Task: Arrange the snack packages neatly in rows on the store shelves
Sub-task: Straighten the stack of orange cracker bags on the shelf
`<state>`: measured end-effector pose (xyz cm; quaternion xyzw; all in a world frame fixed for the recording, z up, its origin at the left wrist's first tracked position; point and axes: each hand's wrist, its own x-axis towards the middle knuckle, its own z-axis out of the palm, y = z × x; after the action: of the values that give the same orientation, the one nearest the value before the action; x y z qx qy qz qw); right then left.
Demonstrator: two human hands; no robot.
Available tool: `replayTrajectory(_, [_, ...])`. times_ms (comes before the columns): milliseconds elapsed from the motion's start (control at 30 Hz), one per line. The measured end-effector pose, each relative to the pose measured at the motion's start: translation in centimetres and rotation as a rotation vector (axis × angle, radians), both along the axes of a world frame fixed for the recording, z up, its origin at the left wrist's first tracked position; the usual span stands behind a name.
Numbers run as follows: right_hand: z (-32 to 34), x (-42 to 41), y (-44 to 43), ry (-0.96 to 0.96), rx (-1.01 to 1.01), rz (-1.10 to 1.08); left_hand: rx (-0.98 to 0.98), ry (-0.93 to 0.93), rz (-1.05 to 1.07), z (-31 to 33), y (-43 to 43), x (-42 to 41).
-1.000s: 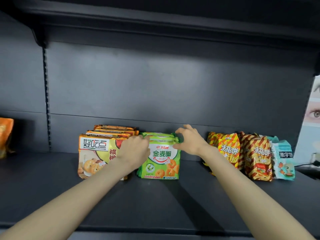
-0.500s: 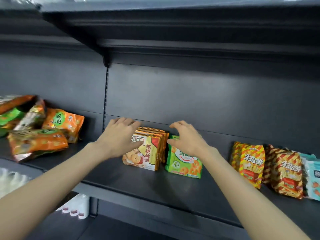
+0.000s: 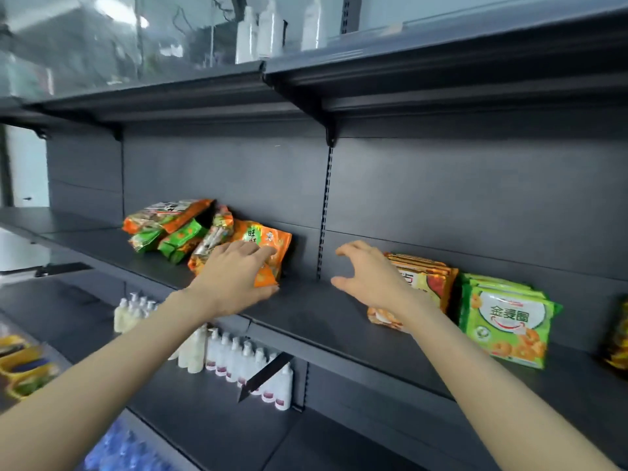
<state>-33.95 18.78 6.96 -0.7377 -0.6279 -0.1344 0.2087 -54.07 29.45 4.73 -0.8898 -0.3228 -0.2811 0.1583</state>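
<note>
A loose heap of orange and green snack bags [image 3: 176, 229] lies on the dark shelf [image 3: 306, 314] at the left. My left hand [image 3: 234, 277] rests spread on the nearest orange bag [image 3: 268, 243], touching it without a closed grip. My right hand [image 3: 370, 277] hovers open over bare shelf, just left of a standing row of orange biscuit packs [image 3: 424, 280], which my wrist partly hides. A row of green ring-snack packs [image 3: 506, 321] stands upright to the right of those.
Another snack bag [image 3: 618, 341] shows at the right edge. White pump bottles [image 3: 238, 358] stand on the lower shelf [image 3: 204, 419]. Yellow trays [image 3: 23, 368] sit at the lower left. An upper shelf [image 3: 373, 83] overhangs, with white bottles [image 3: 258, 32] on top.
The view has swung left. Both hands left the biscuit and green packs and moved left; my left hand now touches the orange bag in the heap.
</note>
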Motion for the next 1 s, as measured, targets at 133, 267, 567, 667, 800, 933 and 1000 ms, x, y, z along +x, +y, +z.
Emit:
replayTrajectory(133, [-1.1,-5.0,5.0,0.041,-0.025,0.012,-0.03,0.01,0.025,-1.0,4.6,-5.7])
replayTrajectory(267, [-2.5,-9.1,9.6,0.066,-0.033,0.003,-0.058,-0.013,0.019,-2.0,9.5,-10.5])
replayTrajectory(567, [-4.8,-12.6,18.2,0.133,-0.105,-0.079,-0.307,-0.091,-0.071,-4.2,19.8,-13.4])
replayTrajectory(667, [-5.0,-12.0,20.8,0.172,-0.095,-0.116,-0.379,-0.169,-0.134,-4.7,23.1,-12.9])
replayTrajectory(800, [-5.8,-11.0,25.3,0.251,-0.079,-0.149,-0.443,-0.205,-0.167,-6.1,28.2,-12.0])
replayTrajectory(933, [-6.6,-9.2,29.7,0.35,-0.062,-0.194,-0.493,-0.222,-0.161,-7.0,33.2,-9.9])
replayTrajectory(1000, [-6.8,-8.1,31.7,0.397,-0.072,-0.24,-0.495,-0.197,-0.144,-7.1,35.6,-8.6])
